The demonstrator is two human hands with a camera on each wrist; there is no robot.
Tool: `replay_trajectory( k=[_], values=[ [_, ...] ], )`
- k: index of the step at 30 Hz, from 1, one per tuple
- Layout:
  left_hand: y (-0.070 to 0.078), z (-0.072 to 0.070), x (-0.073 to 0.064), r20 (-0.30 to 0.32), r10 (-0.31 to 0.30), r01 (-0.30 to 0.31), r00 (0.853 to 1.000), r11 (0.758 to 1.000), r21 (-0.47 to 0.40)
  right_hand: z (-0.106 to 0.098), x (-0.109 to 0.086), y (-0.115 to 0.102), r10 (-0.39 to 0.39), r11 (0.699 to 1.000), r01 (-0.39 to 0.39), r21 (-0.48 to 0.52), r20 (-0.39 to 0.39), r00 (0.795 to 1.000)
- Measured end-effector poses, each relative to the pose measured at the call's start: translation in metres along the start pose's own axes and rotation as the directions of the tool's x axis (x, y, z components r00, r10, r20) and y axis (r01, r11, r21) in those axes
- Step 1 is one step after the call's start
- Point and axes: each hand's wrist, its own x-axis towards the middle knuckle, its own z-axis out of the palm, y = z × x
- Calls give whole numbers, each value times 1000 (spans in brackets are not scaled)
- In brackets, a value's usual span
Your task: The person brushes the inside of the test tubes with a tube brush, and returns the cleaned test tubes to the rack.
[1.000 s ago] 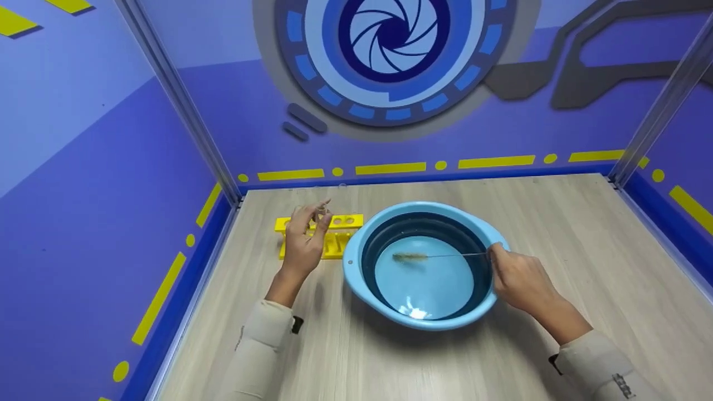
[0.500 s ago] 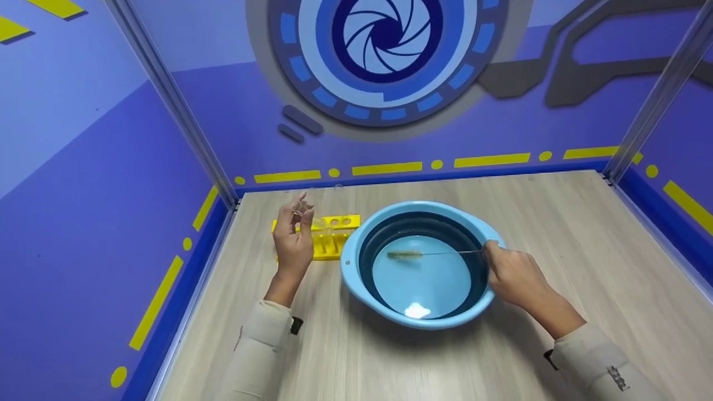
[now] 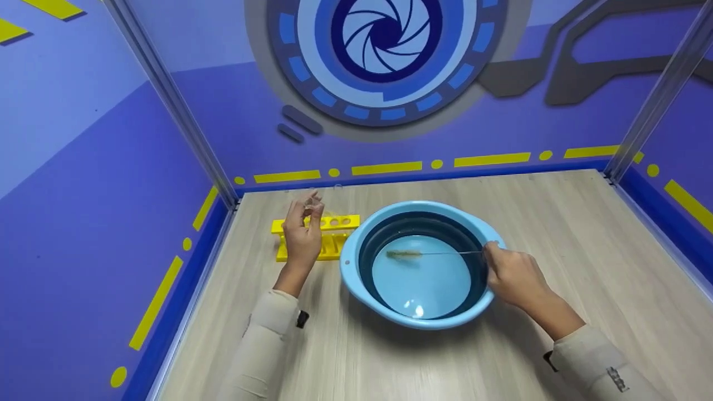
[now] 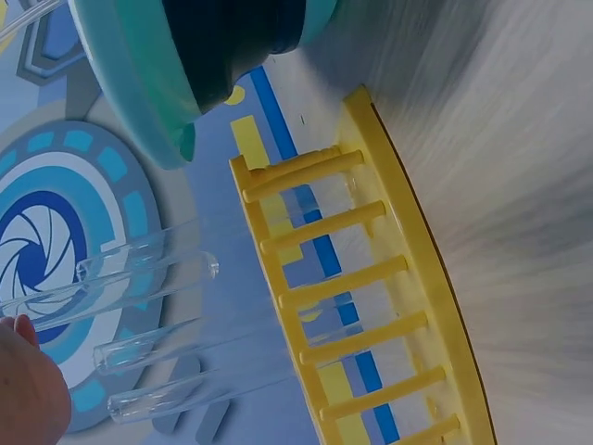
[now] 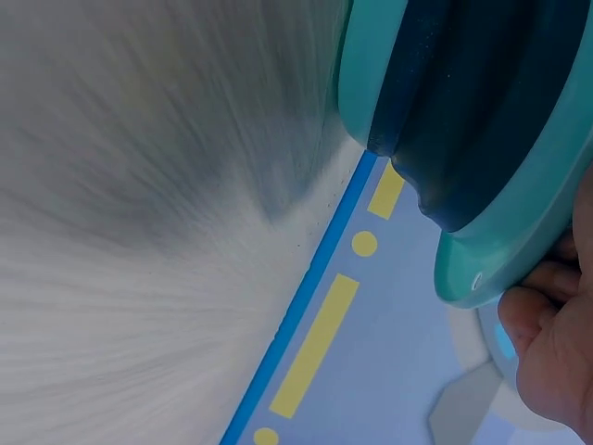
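Note:
My left hand (image 3: pixel 302 236) is raised just in front of the yellow test tube rack (image 3: pixel 352 221) and pinches a clear test tube (image 4: pixel 120 289). In the left wrist view that tube's rounded end points toward the rack. More clear tubes (image 4: pixel 153 400) stand in the rack, hard to see against the wall. At the right rim of the blue basin (image 3: pixel 350 281), my right hand (image 3: pixel 515 275) grips the thin wire handle of a bristle brush (image 3: pixel 405 254). The brush head hangs over the basin's inside, its bristles pointing left. In the right wrist view the curled fingers (image 5: pixel 556 278) lie against the basin's handle.
The basin stands mid-table, right beside the rack, with dark folding walls and light glinting on its bottom. A wooden tabletop (image 3: pixel 585 250) surrounds both. Blue and purple panels (image 3: pixel 211 111) close off the back and sides.
My left hand has shifted left with the tube, then back a little to the right, over the rack. The right hand and brush stay nearly still at the basin.

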Motion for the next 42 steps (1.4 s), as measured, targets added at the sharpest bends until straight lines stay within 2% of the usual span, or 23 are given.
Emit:
replay_trajectory(
  k=[8, 14, 20, 23, 26, 29, 31, 34, 39, 42],
  values=[
    [-5, 8, 1, 69, -26, 21, 997, 998, 62, 1, -1, -1, 6, 1000, -6, 10, -6, 1000],
    [-10, 12, 3, 70, -71, 66, 995, 995, 76, 1, -1, 0, -16, 1000, 16, 12, -43, 999],
    [-10, 13, 14, 72, -91, 84, 993, 992, 97, 3, -2, 1, -47, 999, 47, -3, -100, 994],
    [-9, 15, 22, 73, -84, 73, 994, 987, 142, 4, -2, 1, -41, 999, 41, -4, -105, 994],
    [-11, 17, 31, 72, -58, 38, 996, 967, 251, 4, -2, 2, -28, 1000, 28, -2, -95, 995],
    [-15, 22, 37, 97, -9, -28, 995, 928, 373, 3, -3, 2, -17, 1000, 17, 2, -85, 996],
    [-19, 25, 39, 136, 11, -69, 991, 901, 429, 2, -4, 3, -4, 1000, 5, 7, -80, 997],
    [-26, 28, 41, 181, 14, -98, 983, 879, 467, 1, -4, 1, 21, 1000, -20, 24, -56, 998],
    [-35, 29, 39, 184, -13, -79, 983, 871, 485, 0, -2, -3, 38, 998, -37, 44, -3, 999],
    [-37, 31, 38, 207, -27, -81, 978, 863, 499, -2, -1, -4, 48, 998, -48, 40, 8, 999]
  ],
)
